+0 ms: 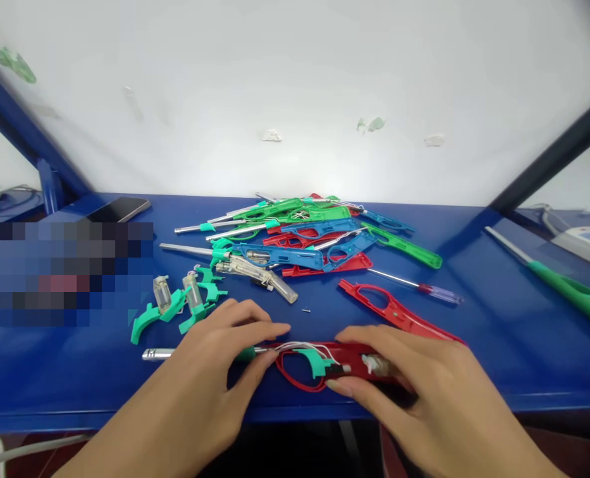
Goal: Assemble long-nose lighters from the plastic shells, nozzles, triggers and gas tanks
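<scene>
A red lighter half-shell (pixel 295 380) lies at the table's front edge with its inside facing up. White wires (pixel 299 344), a teal trigger (pixel 314 363) and a clear fuel tank (pixel 378 365) sit in it. My left hand (pixel 220 358) pinches the neck end between thumb and fingers. From under this hand, the metal lighter tube (pixel 156 354) sticks out to the left. Around the handle end, partly hiding the tank, my right hand (pixel 417 372) grips the shell from both edges. Just behind lies another red half-shell (pixel 404 317).
Several lighter shells in green (pixel 404 245), blue (pixel 279 255) and red are heaped at the back with metal tubes. Left of them are loose teal triggers (pixel 148 320) and tanks (pixel 162 295). A screwdriver (pixel 439 293), a tiny screw (pixel 306 311) and a whole green lighter (pixel 568 285) lie nearby.
</scene>
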`<state>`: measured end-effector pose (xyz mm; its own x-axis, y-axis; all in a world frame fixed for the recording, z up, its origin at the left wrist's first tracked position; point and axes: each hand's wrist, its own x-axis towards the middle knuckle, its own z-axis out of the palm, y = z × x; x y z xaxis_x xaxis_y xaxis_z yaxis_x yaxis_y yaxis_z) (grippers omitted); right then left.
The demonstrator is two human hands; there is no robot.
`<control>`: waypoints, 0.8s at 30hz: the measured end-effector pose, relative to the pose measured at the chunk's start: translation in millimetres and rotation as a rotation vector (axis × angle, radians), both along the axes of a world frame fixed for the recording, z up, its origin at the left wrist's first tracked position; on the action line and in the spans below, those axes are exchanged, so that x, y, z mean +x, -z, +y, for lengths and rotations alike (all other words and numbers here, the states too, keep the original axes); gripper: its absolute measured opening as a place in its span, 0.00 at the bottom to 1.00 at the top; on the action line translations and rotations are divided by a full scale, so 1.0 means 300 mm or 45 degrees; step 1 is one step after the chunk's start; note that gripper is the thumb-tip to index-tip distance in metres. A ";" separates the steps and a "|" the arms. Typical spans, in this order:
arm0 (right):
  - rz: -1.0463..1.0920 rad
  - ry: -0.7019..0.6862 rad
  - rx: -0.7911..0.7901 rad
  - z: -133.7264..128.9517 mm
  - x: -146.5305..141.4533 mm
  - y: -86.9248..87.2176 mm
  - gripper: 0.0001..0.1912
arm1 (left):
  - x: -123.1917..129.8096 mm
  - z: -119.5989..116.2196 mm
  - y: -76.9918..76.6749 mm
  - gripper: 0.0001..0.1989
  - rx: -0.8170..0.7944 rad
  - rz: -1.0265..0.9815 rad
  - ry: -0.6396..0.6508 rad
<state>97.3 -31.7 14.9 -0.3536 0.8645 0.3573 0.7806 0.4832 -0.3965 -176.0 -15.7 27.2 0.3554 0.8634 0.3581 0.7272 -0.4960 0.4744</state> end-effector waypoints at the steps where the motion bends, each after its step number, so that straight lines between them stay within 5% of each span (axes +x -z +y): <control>1: 0.026 -0.030 -0.042 0.006 -0.014 -0.012 0.16 | 0.001 -0.001 0.001 0.15 0.001 0.024 0.011; 8: 0.194 -0.108 -0.467 0.046 -0.081 -0.056 0.03 | 0.016 -0.018 0.009 0.14 -0.126 0.005 0.026; 16: 0.299 -0.070 -0.460 0.037 -0.081 -0.019 0.03 | 0.024 -0.016 0.037 0.13 -0.130 -0.068 0.024; 24: 0.319 -0.068 -0.484 0.039 -0.083 -0.013 0.04 | 0.052 -0.016 0.021 0.18 0.153 0.087 0.019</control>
<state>72.2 -20.0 18.8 -0.3444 0.9336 0.0989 0.6156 0.3041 -0.7270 -160.5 -20.5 20.8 0.3954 0.8099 0.4333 0.7479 -0.5577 0.3601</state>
